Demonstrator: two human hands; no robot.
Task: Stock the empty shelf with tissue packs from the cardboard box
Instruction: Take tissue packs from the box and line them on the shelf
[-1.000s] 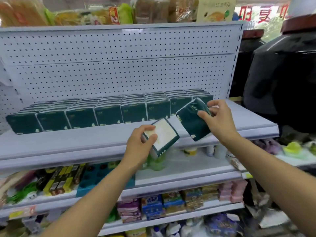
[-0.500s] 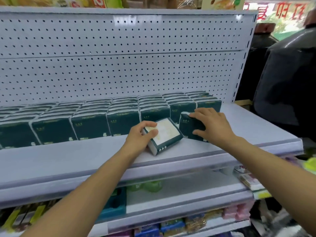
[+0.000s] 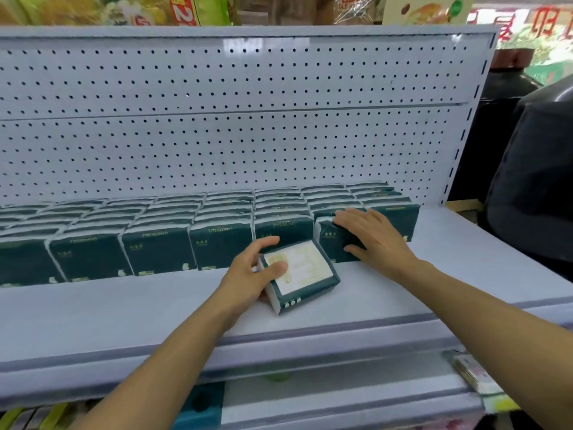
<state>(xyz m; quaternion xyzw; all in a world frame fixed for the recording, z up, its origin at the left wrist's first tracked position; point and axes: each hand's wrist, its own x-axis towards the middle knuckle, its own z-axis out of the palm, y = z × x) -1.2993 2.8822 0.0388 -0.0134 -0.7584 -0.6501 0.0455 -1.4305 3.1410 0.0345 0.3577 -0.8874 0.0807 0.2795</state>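
Note:
Several dark green tissue packs [image 3: 161,252] stand in rows along the back of the white shelf [image 3: 465,268]. My left hand [image 3: 248,274] grips one pack [image 3: 302,274] that lies tilted on the shelf with its pale label face up, thumb on top. My right hand [image 3: 372,237] lies flat with straight fingers on an upright green pack [image 3: 333,243] standing at the front of the second row from the right. The cardboard box is out of view.
A white pegboard panel [image 3: 232,135] backs the shelf. Snack bags [image 3: 186,9] sit on top of the unit. A dark bulky object [image 3: 533,187] stands to the right. Lower shelves [image 3: 341,408] hold other goods.
The right-hand pack has gone from tilted in the air to upright at the front of a row. The left-hand pack has come down onto the shelf. My head moved closer.

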